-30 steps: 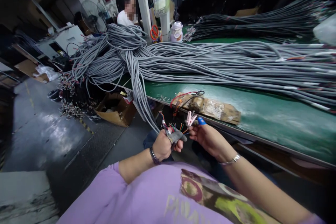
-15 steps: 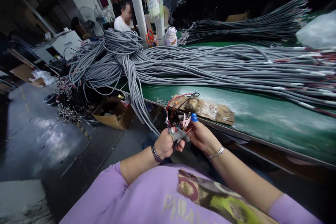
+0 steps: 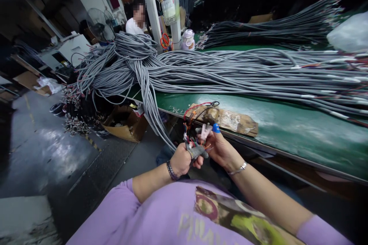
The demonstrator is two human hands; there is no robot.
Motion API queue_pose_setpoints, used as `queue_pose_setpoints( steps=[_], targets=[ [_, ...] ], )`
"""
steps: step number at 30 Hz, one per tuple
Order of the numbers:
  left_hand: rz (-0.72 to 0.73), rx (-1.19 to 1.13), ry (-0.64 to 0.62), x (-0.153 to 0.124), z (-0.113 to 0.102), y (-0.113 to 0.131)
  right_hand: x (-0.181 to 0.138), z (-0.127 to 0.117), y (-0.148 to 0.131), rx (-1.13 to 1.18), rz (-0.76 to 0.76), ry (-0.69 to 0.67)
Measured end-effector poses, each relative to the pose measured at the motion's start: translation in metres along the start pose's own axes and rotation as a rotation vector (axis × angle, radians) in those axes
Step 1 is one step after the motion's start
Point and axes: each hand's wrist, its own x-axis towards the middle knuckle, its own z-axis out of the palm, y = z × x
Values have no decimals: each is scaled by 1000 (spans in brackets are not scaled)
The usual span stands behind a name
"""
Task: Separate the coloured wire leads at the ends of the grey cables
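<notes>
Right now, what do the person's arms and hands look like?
The sleeves are light purple. The left hand wears a grey finger cover and dark bracelet; the right hand wears a blue finger cover and silvery bracelet.

Toward the worktop's (image 3: 293, 122) far edge, a black cable bundle (image 3: 267, 32) lies right of a lilac-lidded jar (image 3: 188, 40); orange-handled scissors (image 3: 165, 41) are nearby. Below the near edge's left end, a cardboard box (image 3: 117, 131) sits on the floor (image 3: 48, 149).

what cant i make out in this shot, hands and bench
All in the head view:
Wires in left hand: too small to count.
Clip at right hand: blurred, tip unclear.
Grey cables: some ends cut off by the right edge.
Co-worker: lower body hidden behind the cables.
</notes>
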Motion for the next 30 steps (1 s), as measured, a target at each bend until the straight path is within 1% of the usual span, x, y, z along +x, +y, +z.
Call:
queue_pose_setpoints(
  steps=[4,10,15,20,26,28,30],
  targets=[
    [53,29,16,-7,-2,-5,-5,2,-7,-13,58,-21],
    [98,14,101,-8,2,-9,-6,5,-11,-107,2,-10],
    [87,-17,148,-2,7,-7,-5,5,-10,-104,-8,14],
    [85,-19,161,3,7,-7,-1,6,-9,-70,0,5],
    [68,-1,164,5,8,-9,7,1,-1,-28,-78,109],
    [66,7,173,5,8,-9,7,-1,1,-36,-81,105],
    [67,18,173,4,7,-10,6,0,2,-47,-53,78]
  ],
)
